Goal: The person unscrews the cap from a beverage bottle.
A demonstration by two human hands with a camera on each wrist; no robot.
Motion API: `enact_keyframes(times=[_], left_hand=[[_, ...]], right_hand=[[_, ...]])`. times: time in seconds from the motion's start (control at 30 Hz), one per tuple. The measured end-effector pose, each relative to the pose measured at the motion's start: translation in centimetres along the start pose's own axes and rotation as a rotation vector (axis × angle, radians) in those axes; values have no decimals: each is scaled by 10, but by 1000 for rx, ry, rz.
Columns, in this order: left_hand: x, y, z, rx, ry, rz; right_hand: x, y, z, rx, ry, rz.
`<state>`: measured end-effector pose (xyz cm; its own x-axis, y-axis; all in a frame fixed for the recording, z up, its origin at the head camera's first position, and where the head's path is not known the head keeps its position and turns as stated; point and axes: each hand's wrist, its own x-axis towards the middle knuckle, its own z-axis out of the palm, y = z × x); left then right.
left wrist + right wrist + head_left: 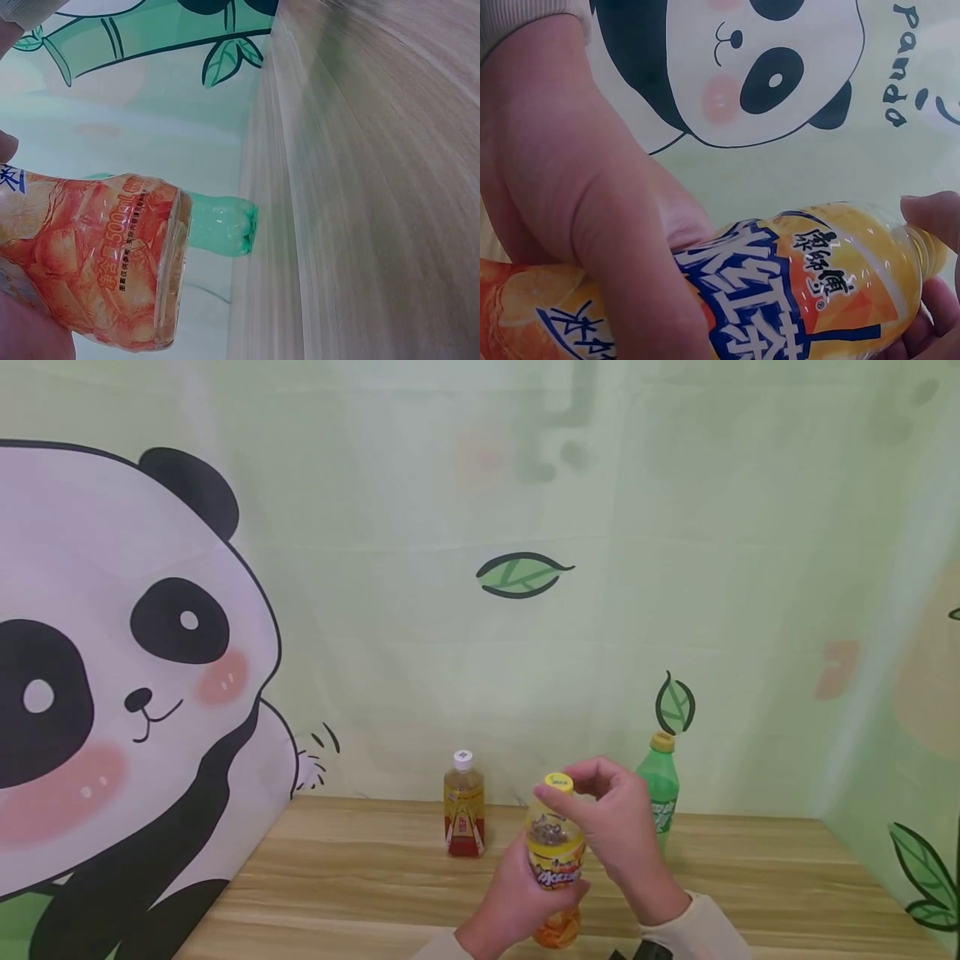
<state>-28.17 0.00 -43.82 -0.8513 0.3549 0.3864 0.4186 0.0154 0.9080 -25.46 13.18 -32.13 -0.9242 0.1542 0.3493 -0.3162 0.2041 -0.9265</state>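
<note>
A plastic bottle of iced tea (557, 860) with a yellow and orange label is held upright in front of me, its base above the tabletop in the left wrist view. My left hand (517, 893) grips it around the middle, fingers wrapped over the label. At the top, the thumb and fingers of my right hand (618, 818) pinch the yellow cap (558, 782). The right wrist view shows the thumb against the cap (932, 251) at the bottle's neck. Part of the bottle is hidden behind the left hand.
A green bottle (662, 781) with a yellow cap stands behind my right hand, partly covered by it. Further left stands a bottle of reddish-brown drink (465, 814) with a white cap. The wooden table (337, 868) meets a panda-printed backdrop (390, 610).
</note>
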Motion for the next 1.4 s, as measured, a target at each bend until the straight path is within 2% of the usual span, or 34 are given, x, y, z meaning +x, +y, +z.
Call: enact_keyframes(times=[0.3,0.57,0.73,1.13,1.27,1.4], left_hand=[[2,-2,-1,-16,5,29],[0,1,-1,-19,23,10],[0,0,-1,-23,22,2],[0,-4,-1,-16,12,-4],[0,-5,-1,-11,17,1],[0,-6,0,-5,22,10]], right_hand=[[3,2,-3,72,-104,5],[5,4,-6,166,-204,48],[5,3,-7,182,-246,59],[2,4,-10,153,-259,32],[2,4,-8,90,-219,35],[2,3,-5,-15,-135,24]])
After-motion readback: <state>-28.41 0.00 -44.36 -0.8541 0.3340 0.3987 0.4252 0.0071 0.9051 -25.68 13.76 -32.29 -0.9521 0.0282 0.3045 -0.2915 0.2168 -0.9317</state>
